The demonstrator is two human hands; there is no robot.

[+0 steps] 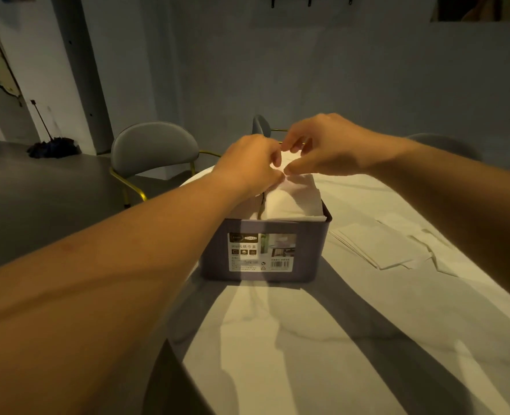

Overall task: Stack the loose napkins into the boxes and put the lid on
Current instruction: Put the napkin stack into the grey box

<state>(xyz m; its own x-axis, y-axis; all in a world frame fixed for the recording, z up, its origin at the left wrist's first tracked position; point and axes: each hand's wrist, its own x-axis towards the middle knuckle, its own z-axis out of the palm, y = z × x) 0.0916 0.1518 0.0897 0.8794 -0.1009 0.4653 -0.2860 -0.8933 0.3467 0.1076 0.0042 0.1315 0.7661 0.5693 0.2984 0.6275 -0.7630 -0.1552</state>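
Note:
A grey napkin box (310, 253) with a white label stands on the pale table (322, 339). White napkins (292, 202) fill it and rise above its rim. Over the box's far side, my left hand (247, 166) and my right hand (328, 145) meet, and both pinch the edge of the top napkin between thumb and fingers. More loose napkins (376, 247) lie fanned out flat on the table to the right of the box. No lid is in view.
A grey chair with a gold frame (155, 151) stands behind the table on the left, and another chair back (261, 125) shows behind my hands. A folded umbrella (50, 145) leans at the far left wall. The table's left edge runs near the box.

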